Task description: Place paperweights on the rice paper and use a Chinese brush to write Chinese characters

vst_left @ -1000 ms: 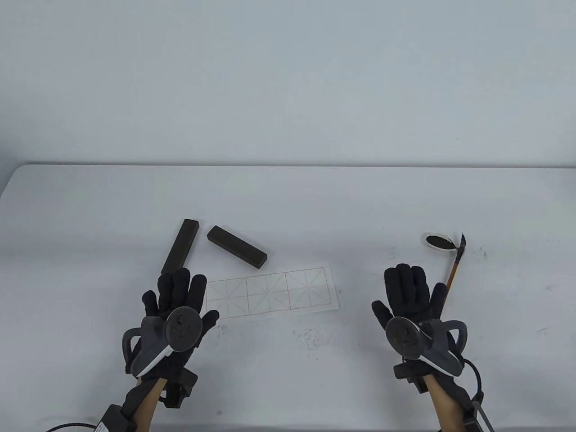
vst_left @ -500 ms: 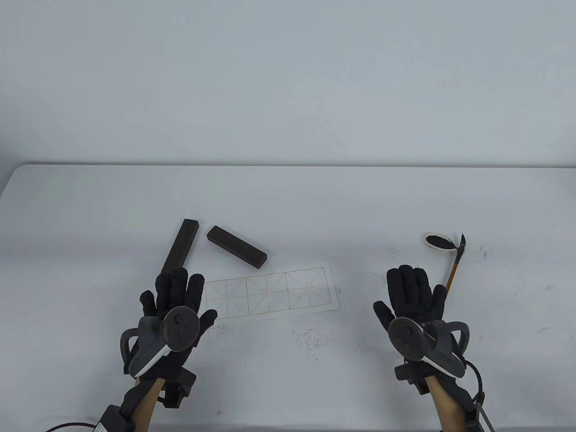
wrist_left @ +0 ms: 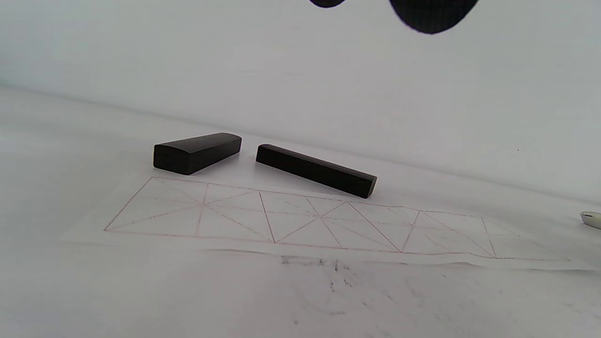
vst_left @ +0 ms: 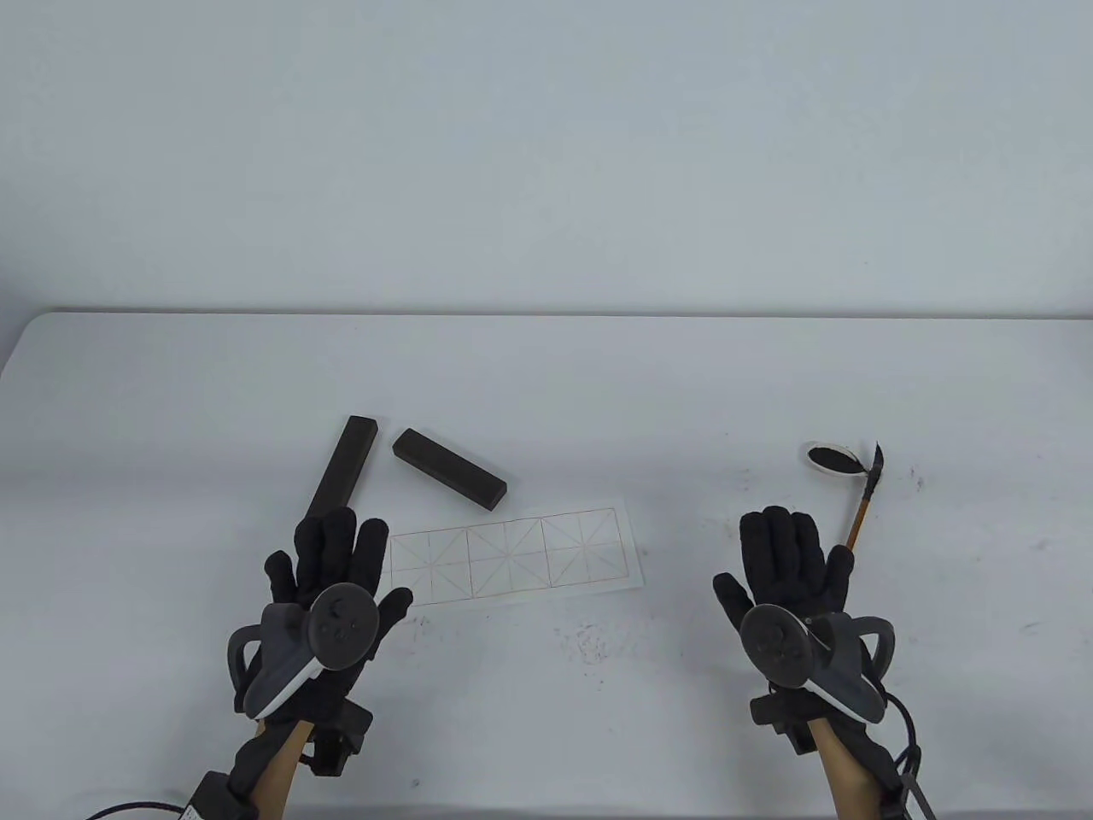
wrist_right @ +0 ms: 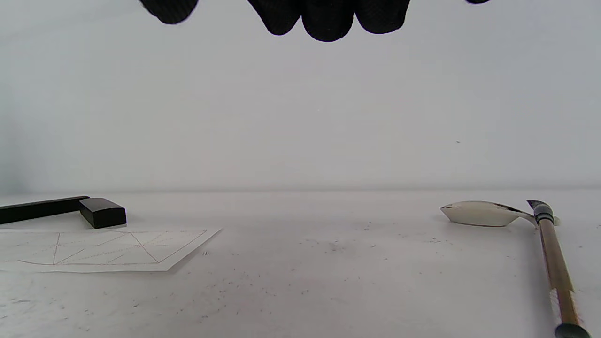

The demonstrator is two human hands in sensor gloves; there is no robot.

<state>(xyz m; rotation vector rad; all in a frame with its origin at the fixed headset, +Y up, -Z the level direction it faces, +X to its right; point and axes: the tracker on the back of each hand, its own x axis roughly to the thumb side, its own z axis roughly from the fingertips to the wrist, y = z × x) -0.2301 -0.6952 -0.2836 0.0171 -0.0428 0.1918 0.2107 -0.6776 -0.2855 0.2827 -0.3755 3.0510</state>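
Observation:
The rice paper (vst_left: 529, 555) with a red grid lies flat at the table's middle (wrist_left: 324, 225) (wrist_right: 108, 249). Two dark bar paperweights lie on the bare table just beyond it, off the paper: one (vst_left: 344, 465) (wrist_left: 197, 151) at the left, the other (vst_left: 450, 469) (wrist_left: 317, 170) to its right. My left hand (vst_left: 329, 555) hovers with straight fingers over the paper's left end, holding nothing. My right hand (vst_left: 786, 551) hovers open at the right, beside the brush (vst_left: 862, 504) (wrist_right: 554, 263), whose tip rests at the ink dish (vst_left: 830, 458) (wrist_right: 479, 213).
Small ink specks (vst_left: 589, 645) mark the table in front of the paper. The table's far edge (vst_left: 546, 316) meets a plain wall. A cable (vst_left: 905, 726) trails from my right wrist.
My right hand has drifted slightly right and toward the near edge. My left hand has barely moved. Paper, paperweights and brush lie as before.

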